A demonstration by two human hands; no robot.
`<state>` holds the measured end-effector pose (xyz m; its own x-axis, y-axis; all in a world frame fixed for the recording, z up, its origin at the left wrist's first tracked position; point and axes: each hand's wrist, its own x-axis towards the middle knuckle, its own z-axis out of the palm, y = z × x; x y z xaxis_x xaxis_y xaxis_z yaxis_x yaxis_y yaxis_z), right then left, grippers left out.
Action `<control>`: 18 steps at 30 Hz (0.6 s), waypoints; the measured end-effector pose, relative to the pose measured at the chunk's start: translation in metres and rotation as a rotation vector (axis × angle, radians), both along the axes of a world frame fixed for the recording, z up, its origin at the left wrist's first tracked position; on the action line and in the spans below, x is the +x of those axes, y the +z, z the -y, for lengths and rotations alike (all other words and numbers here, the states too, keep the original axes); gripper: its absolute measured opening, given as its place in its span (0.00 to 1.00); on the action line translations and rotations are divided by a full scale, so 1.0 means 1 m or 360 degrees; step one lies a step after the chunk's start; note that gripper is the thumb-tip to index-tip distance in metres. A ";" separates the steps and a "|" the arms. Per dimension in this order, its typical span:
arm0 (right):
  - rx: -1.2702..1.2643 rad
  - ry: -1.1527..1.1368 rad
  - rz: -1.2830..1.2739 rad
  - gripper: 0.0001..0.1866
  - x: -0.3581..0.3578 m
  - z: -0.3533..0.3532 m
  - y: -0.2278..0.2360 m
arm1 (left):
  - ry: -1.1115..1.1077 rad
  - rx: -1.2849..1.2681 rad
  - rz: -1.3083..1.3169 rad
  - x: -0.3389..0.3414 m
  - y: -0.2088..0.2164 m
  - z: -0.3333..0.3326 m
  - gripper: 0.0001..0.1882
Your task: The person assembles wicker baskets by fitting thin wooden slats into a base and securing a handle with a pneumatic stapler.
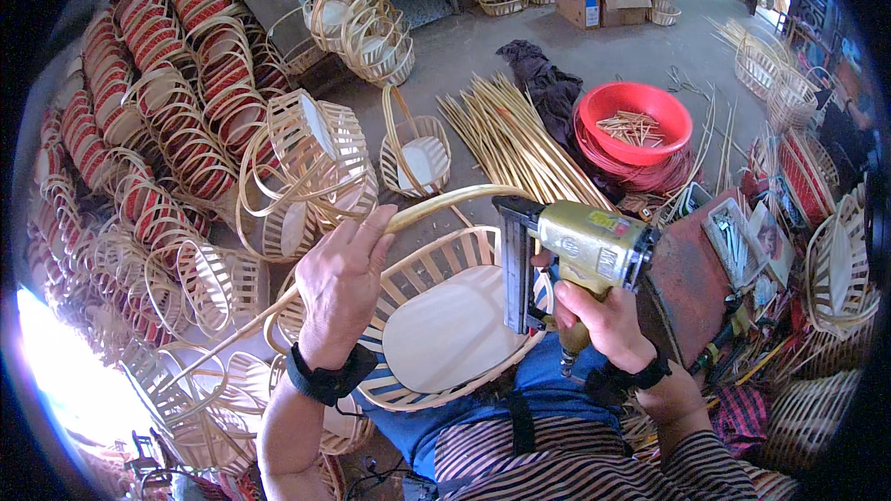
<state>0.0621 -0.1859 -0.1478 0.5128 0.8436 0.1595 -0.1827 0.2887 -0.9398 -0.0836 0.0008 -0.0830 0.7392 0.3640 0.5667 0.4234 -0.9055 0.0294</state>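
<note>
On my lap rests an oval slatted wooden basket [450, 334] with a pale flat board for its bottom. A thick, light cane strip [445, 195] arches over its far side, and a long thin end runs out to the lower left. My left hand [342, 283] is closed around this strip at the basket's left side. In my right hand [605, 320] is a gold and black nail gun [589, 246], gripped by its handle. Its black magazine stands upright over the basket's right rim, the top close to the strip's right end. Whether the nose touches the strip I cannot tell.
Stacked red-and-tan baskets [200, 83] fill the left. Ahead lie a small handled basket [422, 160], a bundle of cane sticks [520, 139] and a red basin [650, 102] holding short sticks. A tray of nail strips [738, 237] is at right, near more baskets.
</note>
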 end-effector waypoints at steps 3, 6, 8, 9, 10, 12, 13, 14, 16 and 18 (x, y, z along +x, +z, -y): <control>-0.0009 0.0001 -0.0036 0.12 -0.001 -0.006 -0.006 | 0.0020 0.0005 -0.0009 -0.001 0.001 0.002 0.12; -0.0043 -0.0001 -0.0038 0.12 0.000 -0.006 -0.004 | 0.0009 0.0029 0.0006 -0.001 0.001 0.003 0.12; -0.0030 0.0001 -0.0015 0.12 0.001 -0.005 -0.003 | 0.0007 0.0030 0.0002 -0.001 0.001 0.003 0.12; -0.0039 0.0000 -0.0016 0.12 0.001 -0.005 -0.003 | 0.0010 0.0024 -0.0008 0.000 0.002 0.003 0.12; -0.0043 -0.0001 -0.0017 0.12 0.001 -0.005 -0.003 | 0.0009 0.0024 -0.0011 0.000 0.002 0.004 0.12; -0.0072 -0.0035 0.0010 0.12 0.000 -0.004 -0.002 | -0.0009 0.0022 0.0024 0.001 0.002 0.005 0.12; -0.0085 -0.0052 0.0023 0.12 0.000 -0.004 -0.002 | -0.0012 0.0025 0.0024 0.001 0.003 0.006 0.12; -0.0101 -0.0068 0.0035 0.12 0.000 -0.004 -0.003 | -0.0013 0.0007 0.0013 0.001 0.003 0.006 0.11; -0.0007 -0.0074 -0.0039 0.12 0.000 -0.005 -0.006 | -0.0014 -0.0011 0.0001 0.001 0.003 0.007 0.11; 0.0031 -0.0083 -0.0088 0.11 -0.002 -0.005 -0.007 | -0.0030 -0.0035 0.0023 0.000 0.003 0.008 0.11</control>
<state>0.0601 -0.1805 -0.1548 0.5642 0.8127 0.1456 -0.2185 0.3170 -0.9229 -0.0835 -0.0068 -0.0796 0.7380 0.3624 0.5692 0.4055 -0.9124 0.0552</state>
